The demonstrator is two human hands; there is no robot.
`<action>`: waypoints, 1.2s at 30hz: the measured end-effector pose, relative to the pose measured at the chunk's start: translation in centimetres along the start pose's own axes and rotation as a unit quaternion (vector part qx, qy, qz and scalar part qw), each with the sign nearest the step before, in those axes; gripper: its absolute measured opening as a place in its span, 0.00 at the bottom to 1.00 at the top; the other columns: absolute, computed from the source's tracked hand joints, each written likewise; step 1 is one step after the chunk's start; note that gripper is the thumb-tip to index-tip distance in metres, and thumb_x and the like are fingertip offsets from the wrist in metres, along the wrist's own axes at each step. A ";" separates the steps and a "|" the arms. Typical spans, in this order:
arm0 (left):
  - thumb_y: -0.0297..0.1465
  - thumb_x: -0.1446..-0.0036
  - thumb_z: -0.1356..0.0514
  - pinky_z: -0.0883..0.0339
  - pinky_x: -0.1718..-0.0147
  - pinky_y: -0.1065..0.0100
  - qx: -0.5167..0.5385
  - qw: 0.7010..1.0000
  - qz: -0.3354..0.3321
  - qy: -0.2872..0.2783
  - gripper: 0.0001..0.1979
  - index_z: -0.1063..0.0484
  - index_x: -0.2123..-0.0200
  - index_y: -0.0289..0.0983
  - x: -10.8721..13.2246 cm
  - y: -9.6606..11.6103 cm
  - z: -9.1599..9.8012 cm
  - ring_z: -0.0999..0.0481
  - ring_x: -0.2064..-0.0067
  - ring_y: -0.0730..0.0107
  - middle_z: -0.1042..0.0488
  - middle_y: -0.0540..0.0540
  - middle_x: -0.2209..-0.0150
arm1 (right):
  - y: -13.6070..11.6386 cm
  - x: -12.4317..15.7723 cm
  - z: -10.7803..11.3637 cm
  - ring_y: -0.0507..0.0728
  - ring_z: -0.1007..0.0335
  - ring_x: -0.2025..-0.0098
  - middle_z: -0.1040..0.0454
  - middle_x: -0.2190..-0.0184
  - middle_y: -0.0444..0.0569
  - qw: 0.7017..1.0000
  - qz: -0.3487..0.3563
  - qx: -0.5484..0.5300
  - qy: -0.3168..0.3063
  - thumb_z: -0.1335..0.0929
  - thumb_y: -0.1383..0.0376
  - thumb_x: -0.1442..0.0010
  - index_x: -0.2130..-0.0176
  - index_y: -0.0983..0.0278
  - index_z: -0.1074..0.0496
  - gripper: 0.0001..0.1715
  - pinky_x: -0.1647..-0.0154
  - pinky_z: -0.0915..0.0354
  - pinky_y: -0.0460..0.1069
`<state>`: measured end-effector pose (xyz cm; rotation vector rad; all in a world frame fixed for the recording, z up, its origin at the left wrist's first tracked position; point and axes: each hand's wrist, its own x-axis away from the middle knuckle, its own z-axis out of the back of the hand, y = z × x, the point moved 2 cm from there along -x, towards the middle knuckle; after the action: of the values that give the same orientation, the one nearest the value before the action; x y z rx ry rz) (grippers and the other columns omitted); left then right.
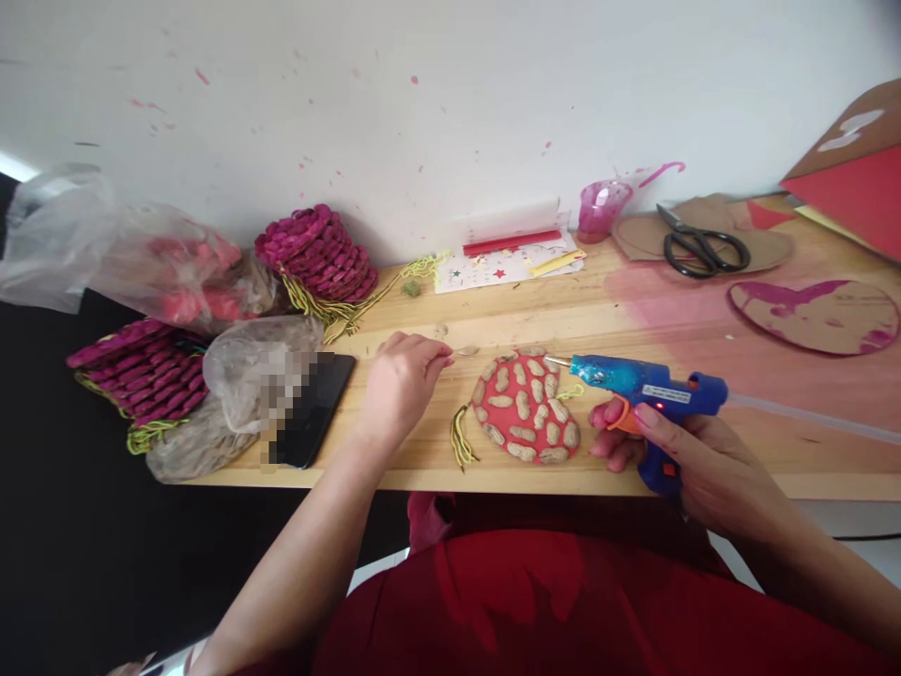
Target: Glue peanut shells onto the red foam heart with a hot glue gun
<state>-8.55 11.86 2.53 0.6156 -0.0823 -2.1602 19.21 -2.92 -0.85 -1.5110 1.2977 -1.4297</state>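
Observation:
My right hand (710, 469) is wrapped round a blue hot glue gun (633, 380), fingers at its orange trigger. A red light shows on its side, and a clear glue stick (809, 418) comes out of its back. Its metal nozzle points left, over the upper right edge of a red heart-shaped piece (517, 434) covered with several peanuts (522, 404) in their shells. To the left of the heart, my left hand (401, 390) is closed in a pinch above the table. A small pale piece (465, 351) shows by its fingertips; whether they hold it I cannot tell.
A black phone (320, 413) and clear plastic bags (257, 366) lie left, beside stacks of magenta peanut-covered pieces (316, 258) with yellow-black yarn. Behind stand paper strips (511, 244) and a pink-stained cup (602, 208). Black scissors (704, 253) and a cardboard heart (817, 319) lie right.

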 end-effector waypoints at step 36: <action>0.28 0.36 0.37 0.45 0.61 0.58 -0.037 0.985 -0.120 -0.118 0.07 0.23 0.68 0.38 2.4 7.4 0.0 0.29 0.62 0.60 0.23 0.48 0.69 | -0.2 0.0 -0.2 0.55 0.21 0.68 0.18 0.70 0.49 0.998 0.028 -0.028 -0.044 0.27 0.49 0.40 0.66 0.59 0.17 0.17 0.70 0.27 0.44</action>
<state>-4.32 5.36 3.53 0.3378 -0.0571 -2.4524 19.07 -2.86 -0.58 -1.5457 1.3260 -1.2870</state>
